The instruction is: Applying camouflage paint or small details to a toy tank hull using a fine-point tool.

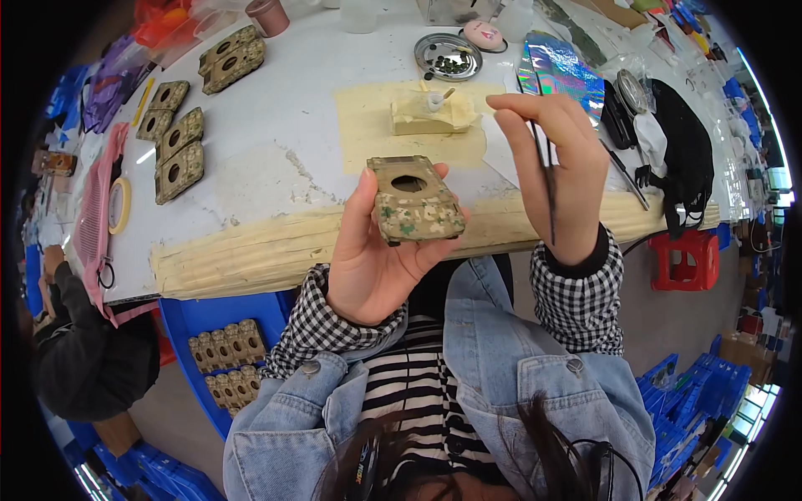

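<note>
Head view: the left hand (374, 271) grasps a camouflage shell (418, 219) by its sides, seemingly to leave its top and round hole uncovered. The right hand (570, 171), just beside, pinches a thin dark tool (551, 204), perhaps a brush; its tip is too fine to tell. Beyond, a block (430, 127) sits on tape (359, 125), near a dish (444, 42) whose rim likely corrals dark bits (449, 65). Other shells (182, 155) lie well left, probably for elbow room.

At frame centre the left hand (376, 271) holds a camouflage-patterned shell (418, 215) with an oval hole, right of centre the right hand (570, 163) grips a thin dark tool (550, 196), and similar shells (180, 159) lie upper left.
</note>
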Tool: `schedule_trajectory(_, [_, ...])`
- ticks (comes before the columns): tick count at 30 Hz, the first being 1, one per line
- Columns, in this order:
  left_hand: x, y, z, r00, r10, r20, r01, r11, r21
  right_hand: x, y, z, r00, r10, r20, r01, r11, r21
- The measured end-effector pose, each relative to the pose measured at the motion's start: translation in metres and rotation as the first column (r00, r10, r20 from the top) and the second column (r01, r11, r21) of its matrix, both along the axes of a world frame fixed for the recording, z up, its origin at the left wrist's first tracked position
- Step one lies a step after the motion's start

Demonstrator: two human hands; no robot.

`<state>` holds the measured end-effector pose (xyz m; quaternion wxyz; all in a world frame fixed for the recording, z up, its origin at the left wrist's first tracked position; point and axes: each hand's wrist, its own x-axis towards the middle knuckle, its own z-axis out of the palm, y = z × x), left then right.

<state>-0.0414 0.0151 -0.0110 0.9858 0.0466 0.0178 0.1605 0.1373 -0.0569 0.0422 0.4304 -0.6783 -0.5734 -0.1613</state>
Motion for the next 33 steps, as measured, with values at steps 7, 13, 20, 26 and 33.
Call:
schedule_trajectory(7, [-0.003, 0.004, 0.008, 0.991, 0.036, -0.127, -0.048, 0.994, -0.093, 0.002, 0.029, -0.017, 0.992, -0.061, 0.11, 0.066, 0.997, -0.038])
schedule_trajectory(13, [-0.005, 0.007, -0.002, 1.0, 0.031, 0.001, -0.03, 0.997, -0.068, 0.002, 0.038, -0.02, 0.996, -0.027, 0.08, 0.03, 0.999, -0.034])
schedule_trajectory(20, [-0.004, 0.006, 0.005, 0.997, 0.015, -0.073, -0.022, 0.994, -0.104, 0.0, 0.035, -0.011, 0.996, -0.015, 0.093, 0.009, 0.998, 0.063])
schedule_trajectory(26, [-0.004, 0.005, 0.009, 0.995, 0.032, -0.096, -0.039, 0.997, -0.067, -0.027, 0.009, 0.015, 0.965, 0.172, -0.2, -0.133, 0.972, 0.195])
schedule_trajectory(33, [-0.003, 0.003, 0.011, 0.988, 0.011, -0.153, -0.009, 1.0, 0.009, -0.047, -0.002, 0.008, 0.777, 0.301, -0.554, -0.302, 0.949, 0.092])
